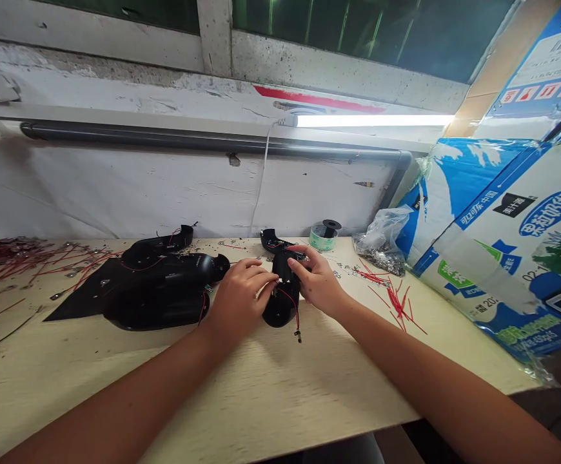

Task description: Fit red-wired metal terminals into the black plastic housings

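Observation:
A black plastic shell [283, 303] with a red wire [294, 308] lies on the pale wooden table [280, 386] in front of me. My left hand [239, 293] is closed, its fingertips pinched on the shell's left side. My right hand [316, 280] curls over the shell's top right and grips it. The red wire hangs off the shell's near side and ends in a small metal tip.
A pile of similar black shells [164, 283] lies to the left on a black sheet. Loose red wires [29, 258] cover the far left. A tape roll [324, 235], a clear bag of metal parts [382, 241] and blue-white cartons [517, 232] stand at the right.

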The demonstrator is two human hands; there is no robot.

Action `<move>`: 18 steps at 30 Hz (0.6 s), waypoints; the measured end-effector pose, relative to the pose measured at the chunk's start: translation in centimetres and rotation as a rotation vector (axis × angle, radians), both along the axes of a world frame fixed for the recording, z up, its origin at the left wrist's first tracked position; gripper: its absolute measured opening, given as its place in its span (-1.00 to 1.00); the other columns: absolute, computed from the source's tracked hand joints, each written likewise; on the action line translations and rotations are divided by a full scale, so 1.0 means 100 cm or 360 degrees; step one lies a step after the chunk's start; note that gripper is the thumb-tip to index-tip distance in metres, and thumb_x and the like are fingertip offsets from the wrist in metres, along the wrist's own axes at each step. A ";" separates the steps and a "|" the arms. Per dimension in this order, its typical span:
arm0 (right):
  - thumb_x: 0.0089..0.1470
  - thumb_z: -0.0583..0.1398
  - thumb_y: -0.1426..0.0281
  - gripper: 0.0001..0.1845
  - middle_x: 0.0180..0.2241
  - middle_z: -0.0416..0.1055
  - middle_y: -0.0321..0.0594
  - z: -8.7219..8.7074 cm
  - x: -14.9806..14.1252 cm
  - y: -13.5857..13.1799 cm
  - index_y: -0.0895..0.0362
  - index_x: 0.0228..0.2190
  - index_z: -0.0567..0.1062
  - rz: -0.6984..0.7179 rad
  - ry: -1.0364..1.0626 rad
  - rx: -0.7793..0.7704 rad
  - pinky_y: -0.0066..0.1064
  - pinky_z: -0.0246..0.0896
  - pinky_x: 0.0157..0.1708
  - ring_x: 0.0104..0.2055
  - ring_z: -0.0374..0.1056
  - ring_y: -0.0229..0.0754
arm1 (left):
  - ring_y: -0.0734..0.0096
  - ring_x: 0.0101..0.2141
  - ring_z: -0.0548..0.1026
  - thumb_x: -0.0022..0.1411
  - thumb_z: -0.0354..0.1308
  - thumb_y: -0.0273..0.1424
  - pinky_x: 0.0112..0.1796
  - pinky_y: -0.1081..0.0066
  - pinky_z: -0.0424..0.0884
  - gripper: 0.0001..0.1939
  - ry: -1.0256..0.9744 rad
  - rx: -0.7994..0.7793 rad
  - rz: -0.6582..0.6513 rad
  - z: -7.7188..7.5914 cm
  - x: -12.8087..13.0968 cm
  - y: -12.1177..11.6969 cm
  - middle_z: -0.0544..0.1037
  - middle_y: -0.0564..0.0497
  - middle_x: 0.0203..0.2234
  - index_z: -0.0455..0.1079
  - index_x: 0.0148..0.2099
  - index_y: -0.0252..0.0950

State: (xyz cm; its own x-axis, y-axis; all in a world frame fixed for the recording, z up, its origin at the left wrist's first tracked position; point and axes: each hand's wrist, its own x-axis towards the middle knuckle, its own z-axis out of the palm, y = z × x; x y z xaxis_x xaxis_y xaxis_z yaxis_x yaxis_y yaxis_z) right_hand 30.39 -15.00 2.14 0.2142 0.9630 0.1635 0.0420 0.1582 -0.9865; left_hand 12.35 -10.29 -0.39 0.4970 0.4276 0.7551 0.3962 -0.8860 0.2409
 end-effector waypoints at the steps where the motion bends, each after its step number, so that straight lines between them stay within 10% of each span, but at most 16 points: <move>1: 0.05 0.29 0.13 -0.52 -0.51 0.36 -0.38 0.000 0.000 0.000 0.10 -0.07 0.39 0.0003 -0.0003 0.0001 -0.52 -0.05 -0.71 -0.66 0.10 -0.40 | 0.11 -0.01 0.49 0.30 0.18 -0.49 -0.01 0.10 0.44 -0.84 -0.0009 -0.0017 -0.0004 -0.001 0.000 0.000 0.67 -0.02 -0.28 0.58 -0.15 -0.25; 18: 0.05 0.30 0.10 -0.53 -0.49 0.36 -0.36 -0.006 0.004 0.005 0.09 -0.08 0.42 0.0046 0.0016 0.0087 -0.50 -0.03 -0.65 -0.61 0.12 -0.36 | 0.23 -0.10 0.47 0.33 0.08 -0.53 0.04 0.13 0.39 -0.85 -0.0132 -0.0513 -0.0274 0.004 0.005 -0.003 0.58 -0.03 -0.24 0.45 -0.23 -0.23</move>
